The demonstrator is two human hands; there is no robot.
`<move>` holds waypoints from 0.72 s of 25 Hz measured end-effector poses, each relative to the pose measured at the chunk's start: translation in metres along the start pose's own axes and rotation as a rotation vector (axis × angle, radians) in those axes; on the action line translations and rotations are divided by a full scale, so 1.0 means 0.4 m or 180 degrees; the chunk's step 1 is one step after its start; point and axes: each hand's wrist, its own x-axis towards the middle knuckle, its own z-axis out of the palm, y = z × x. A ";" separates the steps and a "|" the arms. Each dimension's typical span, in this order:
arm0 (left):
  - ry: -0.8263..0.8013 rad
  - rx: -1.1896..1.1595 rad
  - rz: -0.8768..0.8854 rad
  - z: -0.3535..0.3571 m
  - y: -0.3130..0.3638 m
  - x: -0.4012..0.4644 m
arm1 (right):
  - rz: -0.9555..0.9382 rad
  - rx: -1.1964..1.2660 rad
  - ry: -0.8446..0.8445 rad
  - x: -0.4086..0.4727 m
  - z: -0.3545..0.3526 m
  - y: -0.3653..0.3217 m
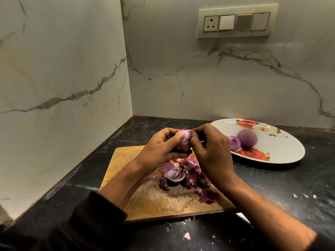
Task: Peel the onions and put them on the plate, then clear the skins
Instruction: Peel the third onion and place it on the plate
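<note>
We have our left hand [159, 147] curled round a small, round, half-peeled purple onion [183, 140], thumb laid over its top so it cannot turn; we hold it raised above the board, probably so that what comes off drops onto the heap below. Our right hand [211, 147] meets the onion at its 3 o'clock side, fingertips bunched and pinching at its top, apparently on a strip of skin; a thin dark object shows just past those fingers, but we cannot tell what it is. Below the hands, at 6 o'clock, the loose pile of purple and pale onion skins [183, 175] lies on the rectangular light wooden chopping board [159, 201], with a few scraps strayed onto the black stone counter [282, 182]. At 3 o'clock from the hands, just beside the board, sits the oval white plate with red rose prints [290, 151], close enough for a short reach; two peeled purple onions [246, 138] rest on it, touching. We judge this peel nearly done, with the skins yet to clear
</note>
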 end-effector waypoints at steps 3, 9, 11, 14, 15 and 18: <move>-0.0020 -0.0024 0.0000 0.001 0.000 0.000 | 0.0039 -0.0007 0.0028 -0.002 0.001 -0.002; -0.0013 0.0075 -0.0012 -0.002 -0.001 0.002 | 0.0277 0.0236 0.0023 0.005 0.000 0.006; 0.0019 0.0083 -0.0029 -0.005 -0.004 0.003 | 0.0258 0.0296 -0.0098 0.005 0.000 0.006; 0.0029 0.0059 -0.0072 -0.005 -0.003 0.006 | 0.0250 0.0266 -0.0158 0.006 -0.002 0.009; 0.0037 0.0071 -0.0079 -0.005 -0.002 0.007 | 0.0317 0.0318 -0.0162 0.007 -0.003 0.011; 0.0049 0.0085 -0.0134 -0.002 -0.003 0.005 | 0.0515 0.0523 -0.0189 0.006 0.002 0.013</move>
